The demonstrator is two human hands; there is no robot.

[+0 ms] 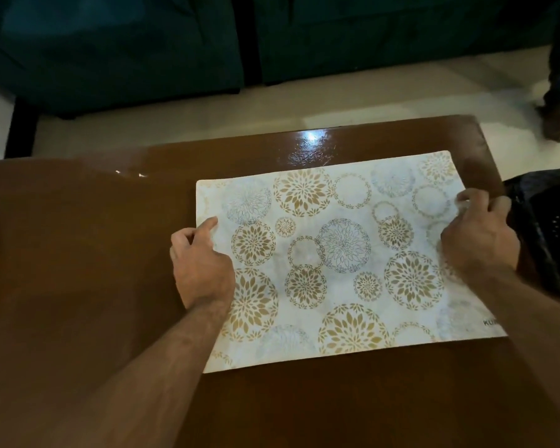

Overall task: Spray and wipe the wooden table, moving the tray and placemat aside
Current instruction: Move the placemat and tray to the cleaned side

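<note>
Two bare forearms come in from the bottom edge, one on each side, and both are uncovered as far as the picture shows: no sleeve or cuff reaches either wrist. The left hand (pixel 201 270) wears no glove, ring, watch or band on its visible back, fingers or wrist. The right hand (pixel 480 240) is likewise bare, with nothing worn on the knuckles, fingers or wrist. Fine hair shows along both forearms. Knuckles and tendons stand out on the backs of both hands under the dim light.
</note>
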